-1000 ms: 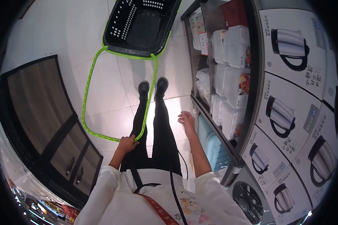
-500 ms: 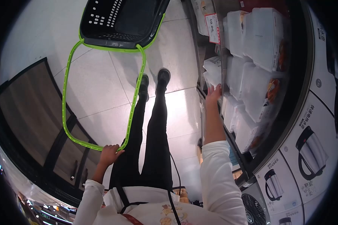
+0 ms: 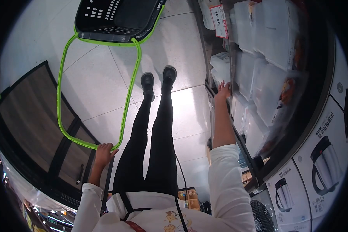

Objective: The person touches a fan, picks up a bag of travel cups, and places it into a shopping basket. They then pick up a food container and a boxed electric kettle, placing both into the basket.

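The bottom bar of a long lime-green handle [image 3: 128, 92] is gripped in my left hand [image 3: 103, 155], its fingers wrapped around it. That handle joins a black perforated shopping basket [image 3: 120, 37], which is on the tiled floor ahead. On the other side, my right hand [image 3: 223, 91] reaches to the edge of a shelf with its fingers spread. White plastic packages [image 3: 221, 63] lie just beyond its fingertips. Beside it are stacked translucent storage boxes [image 3: 272, 92] with printed labels.
A red-and-white price tag [image 3: 219, 21] hangs on the shelf front. Boxes picturing electric kettles [image 3: 324, 164] stand at lower right, beside a black fan [image 3: 261, 214]. Dark wood-look panels [image 3: 36, 112] line the left side. My shoes [image 3: 169, 73] are on the tiles.
The basket and its handle, with my left hand on it, have shifted slightly left in view. My right hand has moved a little right along the shelf edge, fingers still apart.
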Tool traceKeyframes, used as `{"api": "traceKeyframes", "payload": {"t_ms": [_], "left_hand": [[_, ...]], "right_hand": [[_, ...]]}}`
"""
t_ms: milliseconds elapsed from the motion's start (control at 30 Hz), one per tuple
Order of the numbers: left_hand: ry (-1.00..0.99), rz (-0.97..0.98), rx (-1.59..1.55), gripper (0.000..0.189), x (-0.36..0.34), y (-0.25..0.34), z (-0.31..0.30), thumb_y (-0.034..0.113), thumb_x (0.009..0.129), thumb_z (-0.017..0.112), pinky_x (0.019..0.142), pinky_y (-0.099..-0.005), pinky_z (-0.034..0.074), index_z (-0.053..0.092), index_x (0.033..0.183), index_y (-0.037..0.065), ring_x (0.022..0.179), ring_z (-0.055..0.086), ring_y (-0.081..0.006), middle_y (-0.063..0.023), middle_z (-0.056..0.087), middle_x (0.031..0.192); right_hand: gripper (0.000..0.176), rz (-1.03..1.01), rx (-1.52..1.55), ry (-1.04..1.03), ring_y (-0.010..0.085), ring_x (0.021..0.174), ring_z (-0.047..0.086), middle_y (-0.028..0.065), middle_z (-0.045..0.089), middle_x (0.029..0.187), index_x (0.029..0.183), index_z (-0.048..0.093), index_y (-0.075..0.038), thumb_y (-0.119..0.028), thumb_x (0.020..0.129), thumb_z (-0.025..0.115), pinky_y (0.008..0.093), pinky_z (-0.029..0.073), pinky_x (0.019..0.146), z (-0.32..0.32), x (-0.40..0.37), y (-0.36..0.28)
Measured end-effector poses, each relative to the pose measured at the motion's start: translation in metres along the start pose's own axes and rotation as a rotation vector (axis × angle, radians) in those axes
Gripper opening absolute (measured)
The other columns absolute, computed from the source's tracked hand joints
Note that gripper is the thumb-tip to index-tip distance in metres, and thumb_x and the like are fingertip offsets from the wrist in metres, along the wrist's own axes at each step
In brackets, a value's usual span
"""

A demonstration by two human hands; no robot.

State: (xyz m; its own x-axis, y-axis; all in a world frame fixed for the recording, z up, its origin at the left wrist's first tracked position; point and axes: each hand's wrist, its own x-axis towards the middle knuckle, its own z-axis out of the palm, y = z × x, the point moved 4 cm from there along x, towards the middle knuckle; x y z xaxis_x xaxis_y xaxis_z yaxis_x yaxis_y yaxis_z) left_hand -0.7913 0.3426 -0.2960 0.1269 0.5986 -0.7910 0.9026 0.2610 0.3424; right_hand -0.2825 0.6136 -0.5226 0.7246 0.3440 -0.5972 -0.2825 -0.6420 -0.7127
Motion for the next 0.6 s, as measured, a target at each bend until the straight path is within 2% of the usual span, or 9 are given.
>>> {"api": "traceKeyframes", "payload": {"t_ms": [133,267,333,367,433,533,567,600], "left_hand": [[-0.016,-0.018,-0.012,0.029,0.000,-0.002,0.002,0.034,0.077,0.058,0.066,-0.0389,0.038,0.050,0.074,0.006,0.068,0.052,-0.0277,-0.0096,0.054,0.065],[-0.011,-0.020,-0.052,0.029,-0.002,0.001,0.007,0.034,0.077,0.058,0.067,-0.0395,0.038,0.051,0.075,0.006,0.068,0.052,-0.0285,-0.0101,0.054,0.067],[-0.001,-0.024,-0.052,0.029,-0.002,0.004,0.008,0.034,0.077,0.058,0.067,-0.0395,0.039,0.051,0.075,0.006,0.069,0.053,-0.0286,-0.0100,0.054,0.067],[0.012,-0.023,-0.056,0.029,-0.002,0.006,0.009,0.035,0.077,0.058,0.068,-0.0396,0.039,0.051,0.076,0.006,0.069,0.053,-0.0287,-0.0099,0.054,0.067],[0.007,-0.021,-0.056,0.029,-0.001,0.007,0.015,0.035,0.077,0.058,0.068,-0.0396,0.039,0.051,0.076,0.006,0.069,0.053,-0.0286,-0.0099,0.055,0.067],[-0.022,-0.042,-0.063,0.030,-0.001,0.007,0.017,0.035,0.077,0.058,0.068,-0.0395,0.039,0.052,0.076,0.006,0.069,0.053,-0.0285,-0.0099,0.055,0.068],[-0.049,-0.054,-0.076,0.030,-0.001,0.007,0.019,0.036,0.077,0.058,0.068,-0.0394,0.039,0.052,0.076,0.006,0.070,0.053,-0.0286,-0.0101,0.055,0.068],[-0.053,-0.052,-0.076,0.030,-0.001,0.008,0.020,0.036,0.077,0.058,0.068,-0.0394,0.039,0.052,0.076,0.006,0.070,0.053,-0.0286,-0.0101,0.055,0.068]], "right_hand": [[0.056,0.025,0.082,-0.010,0.0200,0.096,0.055,0.0134,0.055,0.103,0.120,0.026,0.002,-0.031,0.084,0.054,0.0296,0.043,0.078,-0.001,-0.016,0.009],[0.054,0.004,0.095,-0.001,0.0199,0.093,0.056,0.0126,0.055,0.103,0.119,0.028,0.001,-0.030,0.084,0.056,0.0296,0.043,0.078,0.000,-0.028,0.006],[0.046,0.052,0.118,-0.094,0.0185,0.090,0.057,0.0109,0.057,0.099,0.113,0.037,0.001,-0.028,0.083,0.057,0.0283,0.043,0.076,0.003,-0.026,0.006],[0.046,0.051,0.116,-0.091,0.0185,0.090,0.057,0.0109,0.057,0.099,0.113,0.037,0.001,-0.028,0.083,0.057,0.0283,0.043,0.076,0.003,-0.026,0.006],[0.038,0.058,0.083,0.047,0.0161,0.089,0.056,0.0094,0.059,0.096,0.105,0.045,0.000,-0.028,0.083,0.057,0.0270,0.043,0.074,0.004,-0.033,0.002],[0.033,0.052,-0.002,0.164,0.0141,0.089,0.055,0.0065,0.061,0.091,0.100,0.048,-0.003,-0.029,0.082,0.057,0.0270,0.041,0.074,0.003,-0.038,0.000],[0.033,0.054,-0.003,0.166,0.0141,0.089,0.055,0.0065,0.061,0.091,0.100,0.048,-0.003,-0.029,0.082,0.057,0.0270,0.041,0.074,0.001,-0.040,0.001],[0.032,-0.015,-0.086,0.079,0.0146,0.089,0.054,0.0058,0.060,0.094,0.100,0.048,-0.004,-0.029,0.082,0.057,0.0286,0.040,0.075,0.000,-0.038,0.002]]}}
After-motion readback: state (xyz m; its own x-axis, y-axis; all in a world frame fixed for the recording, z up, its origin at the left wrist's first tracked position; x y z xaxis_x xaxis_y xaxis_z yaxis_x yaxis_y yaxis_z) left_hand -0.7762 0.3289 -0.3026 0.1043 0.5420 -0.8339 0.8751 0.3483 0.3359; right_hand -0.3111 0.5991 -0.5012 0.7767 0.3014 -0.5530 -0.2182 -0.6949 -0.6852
